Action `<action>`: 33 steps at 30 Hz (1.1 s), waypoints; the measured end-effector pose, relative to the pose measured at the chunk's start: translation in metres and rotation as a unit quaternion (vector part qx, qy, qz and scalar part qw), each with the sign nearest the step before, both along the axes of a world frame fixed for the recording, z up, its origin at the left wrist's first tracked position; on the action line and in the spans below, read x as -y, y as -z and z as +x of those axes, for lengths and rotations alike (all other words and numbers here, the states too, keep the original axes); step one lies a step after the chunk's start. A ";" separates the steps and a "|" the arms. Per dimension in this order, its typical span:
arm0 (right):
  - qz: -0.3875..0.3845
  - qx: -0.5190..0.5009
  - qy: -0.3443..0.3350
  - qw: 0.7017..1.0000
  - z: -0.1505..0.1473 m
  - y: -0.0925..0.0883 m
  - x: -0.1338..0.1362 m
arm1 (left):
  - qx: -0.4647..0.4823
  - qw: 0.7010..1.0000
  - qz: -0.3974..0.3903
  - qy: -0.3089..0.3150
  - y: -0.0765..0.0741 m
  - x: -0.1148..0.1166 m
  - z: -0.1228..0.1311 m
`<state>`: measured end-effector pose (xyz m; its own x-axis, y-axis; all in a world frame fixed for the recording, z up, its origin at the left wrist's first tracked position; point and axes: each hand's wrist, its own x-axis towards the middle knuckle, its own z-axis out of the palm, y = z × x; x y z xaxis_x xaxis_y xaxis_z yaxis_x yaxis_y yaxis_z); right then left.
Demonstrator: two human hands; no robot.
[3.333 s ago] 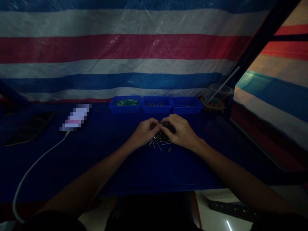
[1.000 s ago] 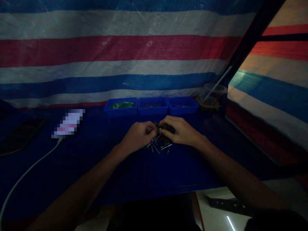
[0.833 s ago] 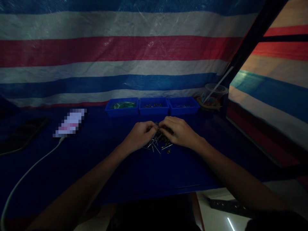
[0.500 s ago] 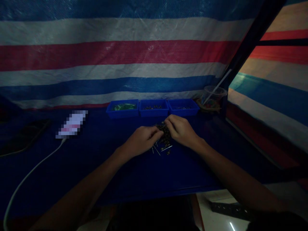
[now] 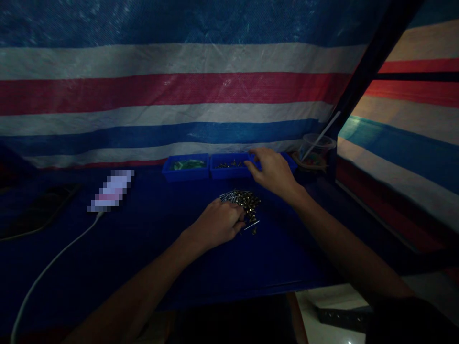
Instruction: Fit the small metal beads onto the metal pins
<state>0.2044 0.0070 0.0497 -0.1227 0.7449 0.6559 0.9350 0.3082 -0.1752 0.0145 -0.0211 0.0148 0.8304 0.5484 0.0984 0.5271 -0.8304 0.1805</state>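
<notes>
A pile of small metal parts (image 5: 251, 199), silvery pins mixed with brass-coloured pieces, lies on the dark blue tabletop. My left hand (image 5: 220, 222) rests at the near left side of the pile, its fingers curled in; whatever they hold is hidden. Over the front edge of the blue trays at the back, my right hand (image 5: 274, 172) hovers with thumb and fingers apart and nothing visible between them. It partly covers the right blue tray (image 5: 289, 162). Beside it, the middle blue tray (image 5: 229, 173) has small metal pieces in it.
The left blue tray (image 5: 184, 175) contains greenish pieces. A clear plastic cup (image 5: 317, 143) with a white straw stands at the back right. On the left lie a lit phone (image 5: 111, 191) with a white cable (image 5: 53, 260) and a dark flat device (image 5: 41, 210). Striped sheeting hangs behind.
My right hand has left the pile and moved back to the trays, its fingers parting. My left hand has turned palm-down, fingers lowered to the pile. The view has shifted slightly.
</notes>
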 end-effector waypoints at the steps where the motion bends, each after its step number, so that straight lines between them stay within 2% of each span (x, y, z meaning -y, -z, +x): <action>1: -0.025 -0.004 -0.023 0.999 0.000 0.009 0.003 | 0.013 1.000 -0.003 -0.007 -0.001 -0.002 -0.001; 5: -0.102 -0.013 -0.161 0.982 0.000 0.034 0.022 | 0.094 0.992 -0.051 -0.069 -0.010 -0.011 -0.005; 7: -0.119 -0.009 -0.220 0.968 -0.001 0.036 0.030 | 0.145 0.978 -0.104 -0.107 -0.013 -0.018 -0.008; 9: -0.115 0.003 -0.250 0.961 -0.005 0.034 0.034 | 0.191 0.959 -0.166 -0.128 -0.013 -0.024 -0.010; 13: -0.078 0.046 -0.230 0.969 -0.013 0.034 0.034 | 0.244 0.924 -0.260 -0.137 -0.005 -0.032 -0.012; 16: -0.045 0.059 -0.185 0.980 -0.016 0.036 0.034 | 0.274 0.910 -0.277 -0.140 -0.003 -0.032 -0.010; 18: -0.020 0.044 -0.157 0.986 -0.016 0.035 0.035 | 0.280 0.913 -0.266 -0.136 -0.004 -0.031 -0.008; 21: 0.061 -0.036 -0.145 0.987 -0.016 0.027 0.040 | 0.242 0.939 -0.217 -0.109 -0.005 -0.025 -0.007; 24: 0.214 -0.121 -0.113 0.963 -0.015 0.006 0.042 | 0.176 0.976 -0.108 -0.067 0.000 -0.019 -0.004; 26: 0.264 -0.131 -0.057 0.954 -0.014 -0.012 0.036 | 0.139 0.989 -0.040 -0.040 0.007 -0.016 -0.001; 28: 0.221 -0.099 0.000 0.970 -0.011 -0.027 0.023 | 0.112 0.993 -0.002 -0.025 0.013 -0.013 0.003; 30: 0.126 -0.039 0.038 0.991 -0.005 -0.034 0.010 | 0.094 0.995 0.019 -0.021 0.018 -0.010 0.006; 33: 0.009 0.012 0.068 0.998 0.009 -0.019 0.002 | 0.073 0.996 0.051 -0.022 0.019 -0.006 0.008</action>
<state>0.2133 0.0049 0.0692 -0.0377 0.7437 0.6675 0.9724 0.1812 -0.1469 0.0222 -0.0153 -0.0041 0.7786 0.5648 0.2734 0.5377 -0.8251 0.1733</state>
